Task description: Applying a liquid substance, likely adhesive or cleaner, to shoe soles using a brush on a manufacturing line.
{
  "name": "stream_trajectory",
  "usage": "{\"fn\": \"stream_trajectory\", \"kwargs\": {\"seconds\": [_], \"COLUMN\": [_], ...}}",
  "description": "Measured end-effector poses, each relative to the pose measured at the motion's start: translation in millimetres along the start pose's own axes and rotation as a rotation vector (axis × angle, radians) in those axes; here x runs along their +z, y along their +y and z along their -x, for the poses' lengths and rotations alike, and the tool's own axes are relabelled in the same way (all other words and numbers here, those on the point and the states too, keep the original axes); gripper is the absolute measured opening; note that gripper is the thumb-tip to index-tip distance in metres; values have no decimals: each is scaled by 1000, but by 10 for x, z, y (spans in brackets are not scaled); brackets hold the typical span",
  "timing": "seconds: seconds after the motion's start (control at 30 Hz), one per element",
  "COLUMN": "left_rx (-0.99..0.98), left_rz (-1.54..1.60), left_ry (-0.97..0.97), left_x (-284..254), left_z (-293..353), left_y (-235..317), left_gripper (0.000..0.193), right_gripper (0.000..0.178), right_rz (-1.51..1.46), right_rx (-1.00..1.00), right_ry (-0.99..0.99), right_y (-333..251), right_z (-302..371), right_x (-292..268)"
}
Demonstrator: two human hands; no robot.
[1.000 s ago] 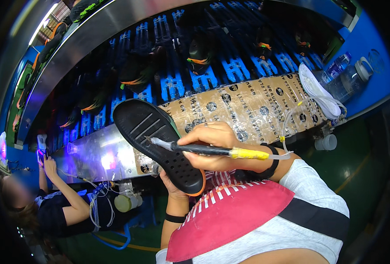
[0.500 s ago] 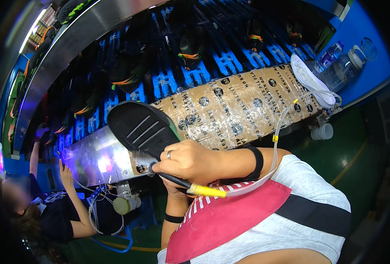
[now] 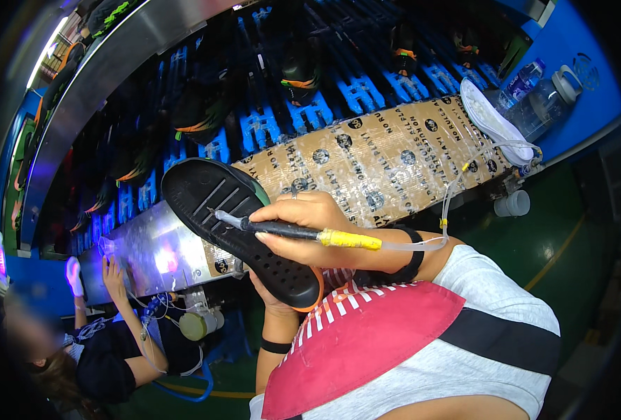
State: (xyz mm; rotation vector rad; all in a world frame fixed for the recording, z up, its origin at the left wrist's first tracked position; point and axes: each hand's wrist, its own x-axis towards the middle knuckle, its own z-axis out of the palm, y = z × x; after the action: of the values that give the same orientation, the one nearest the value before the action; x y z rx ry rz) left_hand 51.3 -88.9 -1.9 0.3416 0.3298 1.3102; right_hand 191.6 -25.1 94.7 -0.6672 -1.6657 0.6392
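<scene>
- We see the black shoe sole (image 3: 237, 241) held up left of the middle of our view, in front of the work ledge, its slotted and holed face toward us.
- Its long axis slants: the broad slotted end points between ten and eleven o'clock, the narrower, holed, orange-edged end between four and five.
- The right hand and brush cover part of its middle, and we cannot see the face turned away from us.
- At five o'clock the left hand (image 3: 272, 302) grips the narrower end from below; most of its fingers are hidden behind the sole.
- Between two and three o'clock the right hand (image 3: 310, 217) pinches a black-handled brush (image 3: 282, 229), fingers closed about the handle. The pale tip points to ten o'clock over the slots; we cannot tell whether it touches.
- A clear tube (image 3: 412, 246) leaves the brush's yellow-wrapped end toward three o'clock.
- Farther out at two o'clock we find the cardboard-covered ledge (image 3: 359, 164), then a white sole-shaped piece (image 3: 499, 129) near a labelled bottle (image 3: 524, 82).
- At twelve, blue racks (image 3: 258, 126) carry dark shoes, their outlines mostly lost in shadow.
- Between seven and eight sits a co-worker (image 3: 111, 364), partly cut off by the dark rim.
</scene>
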Motion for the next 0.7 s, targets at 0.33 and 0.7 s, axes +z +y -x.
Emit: {"fn": "stream_trajectory", "kwargs": {"seconds": [0.33,0.7], "left_rx": [-62,-20], "left_rz": [-107,-74], "left_ry": [0,163], "left_x": [-9,-40], "left_z": [58,83], "left_y": [-27,34], "left_gripper": [65,71], "right_gripper": [18,18], "right_rz": [258,11], "right_rx": [-95,-200], "right_ry": [-61,-118], "right_y": [-19,2], "right_z": [116,160], "right_x": [70,92]}}
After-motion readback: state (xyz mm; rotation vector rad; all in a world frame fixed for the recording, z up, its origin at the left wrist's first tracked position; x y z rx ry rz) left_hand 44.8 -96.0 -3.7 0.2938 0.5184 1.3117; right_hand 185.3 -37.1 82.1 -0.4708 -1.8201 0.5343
